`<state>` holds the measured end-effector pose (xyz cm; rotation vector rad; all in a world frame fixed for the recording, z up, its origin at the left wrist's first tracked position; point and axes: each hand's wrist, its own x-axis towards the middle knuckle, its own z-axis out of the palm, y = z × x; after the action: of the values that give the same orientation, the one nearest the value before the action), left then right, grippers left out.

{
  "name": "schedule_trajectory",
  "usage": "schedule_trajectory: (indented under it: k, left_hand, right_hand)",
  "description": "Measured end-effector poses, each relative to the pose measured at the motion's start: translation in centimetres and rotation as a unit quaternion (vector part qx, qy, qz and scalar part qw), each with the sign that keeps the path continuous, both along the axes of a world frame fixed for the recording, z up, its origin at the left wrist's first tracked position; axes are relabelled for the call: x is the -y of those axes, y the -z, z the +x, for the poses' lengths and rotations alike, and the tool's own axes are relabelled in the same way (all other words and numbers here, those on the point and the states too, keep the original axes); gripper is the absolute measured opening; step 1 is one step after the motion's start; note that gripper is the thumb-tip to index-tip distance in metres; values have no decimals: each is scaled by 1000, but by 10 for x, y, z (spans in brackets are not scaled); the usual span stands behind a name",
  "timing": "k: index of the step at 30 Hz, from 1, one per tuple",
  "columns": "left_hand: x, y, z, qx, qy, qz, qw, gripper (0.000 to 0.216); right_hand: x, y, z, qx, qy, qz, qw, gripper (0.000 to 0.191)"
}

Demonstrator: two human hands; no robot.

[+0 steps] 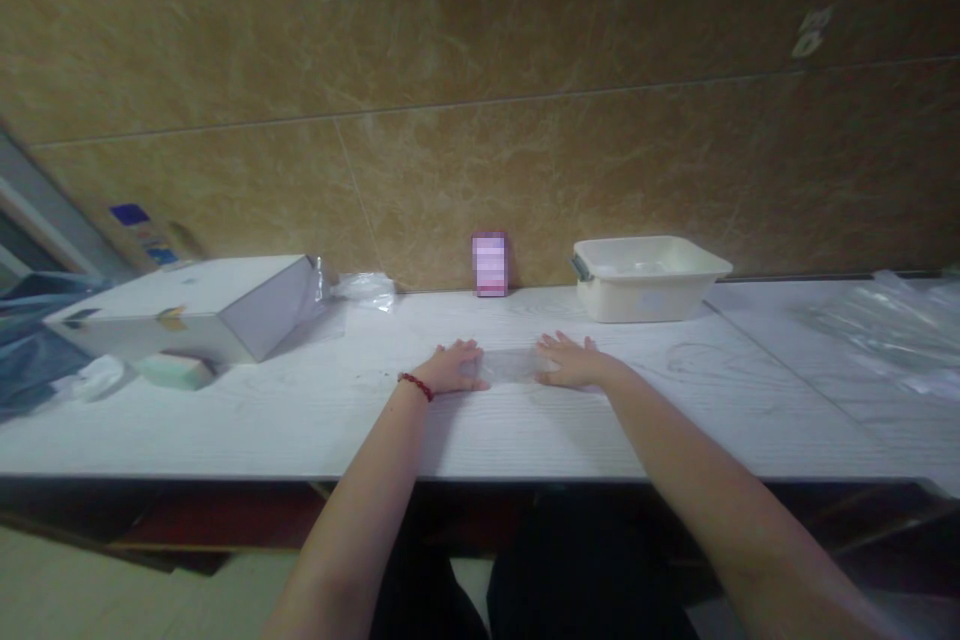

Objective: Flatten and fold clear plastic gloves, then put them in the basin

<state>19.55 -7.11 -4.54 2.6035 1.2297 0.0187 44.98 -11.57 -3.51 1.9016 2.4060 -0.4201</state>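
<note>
The fingers of the left hand (452, 368) lie flat and spread, palm down, on one end of a clear plastic bag (512, 364); the right hand (571, 363) does the same at the other end — neither hand curls around it, both simply press on it. The bag is thin, see-through and nearly colourless, lying flat on the white table (300, 410) between the two hands, its edges hard to make out against the wood grain. A red cord (417, 386) circles the left wrist. Behind the hands, against the brown wall, stands a small pink box (490, 264). To its right sits a cream tub (646, 277) — to the left, well apart, a white carton (195, 308).
</note>
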Motion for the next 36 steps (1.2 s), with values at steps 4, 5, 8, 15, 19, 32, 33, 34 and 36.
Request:
schedule_trajectory:
  k: [4, 5, 8, 15, 19, 32, 33, 34, 36]
  left_hand:
    - [-5, 6, 9, 84, -83, 77, 990, 41]
    - [-6, 7, 12, 93, -103, 92, 986, 38]
    - [-9, 9, 21, 88, -166, 106, 977, 34]
    - [-10, 8, 24, 170, -166, 62, 969, 21]
    - [-6, 8, 23, 224, -126, 43, 965, 18]
    - [0, 6, 28, 498, -88, -41, 862, 13]
    - [1, 5, 28, 497, -85, -50, 862, 14]
    - [1, 4, 28, 498, -84, -59, 861, 15]
    - [3, 2, 28, 499, -84, -70, 860, 22]
  right_hand:
    - [-9, -3, 5, -93, 53, 99, 989, 38]
    - [-11, -2, 5, -108, 60, 116, 986, 34]
    - [-14, 1, 2, -119, 69, 152, 979, 26]
    - [-15, 10, -7, -160, 45, 198, 966, 22]
    - [-17, 9, -16, -205, 20, 192, 960, 29]
    - [-23, -45, -40, -203, -74, -26, 976, 37]
    - [-23, -50, -43, -180, -94, -22, 979, 34]
    - [-24, -54, -45, -155, -109, -18, 982, 30]
    - [-24, -62, -46, -114, -116, -22, 986, 23]
